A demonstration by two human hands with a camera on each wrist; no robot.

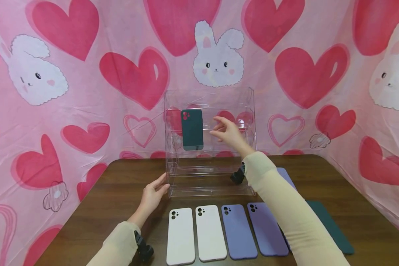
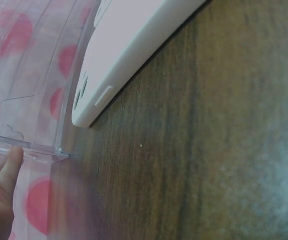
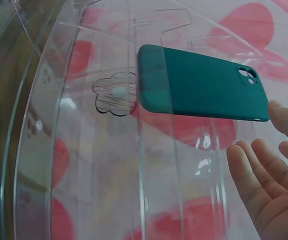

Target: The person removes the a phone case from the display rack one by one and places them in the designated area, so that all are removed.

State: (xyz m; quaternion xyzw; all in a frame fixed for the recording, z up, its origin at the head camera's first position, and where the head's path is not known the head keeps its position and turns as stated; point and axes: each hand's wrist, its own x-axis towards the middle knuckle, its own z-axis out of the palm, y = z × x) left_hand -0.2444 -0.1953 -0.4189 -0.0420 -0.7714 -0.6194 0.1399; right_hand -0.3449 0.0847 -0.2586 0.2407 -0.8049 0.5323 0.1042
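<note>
A clear tiered rack (image 1: 210,192) stands on the table. A dark green phone case (image 1: 192,129) leans upright in one of its tiers, left of centre, its lower end behind the clear front lip. To the right of that case, my right hand (image 1: 230,133) is raised with thumb and fingers apart, holding nothing; the right wrist view shows a gap between the fingertips and the case (image 3: 209,85). Down at the rack's lower left side, my left hand (image 1: 152,194) rests its fairly straight fingers against the clear edge; exact contact is hard to tell.
In front of the rack lie two white phone cases (image 1: 181,236) and two purple ones (image 1: 239,231). Partly under my right forearm are another purple case (image 1: 285,177) and a green case (image 1: 332,229). A heart-and-rabbit cloth (image 1: 219,66) hangs behind the brown table (image 1: 96,218).
</note>
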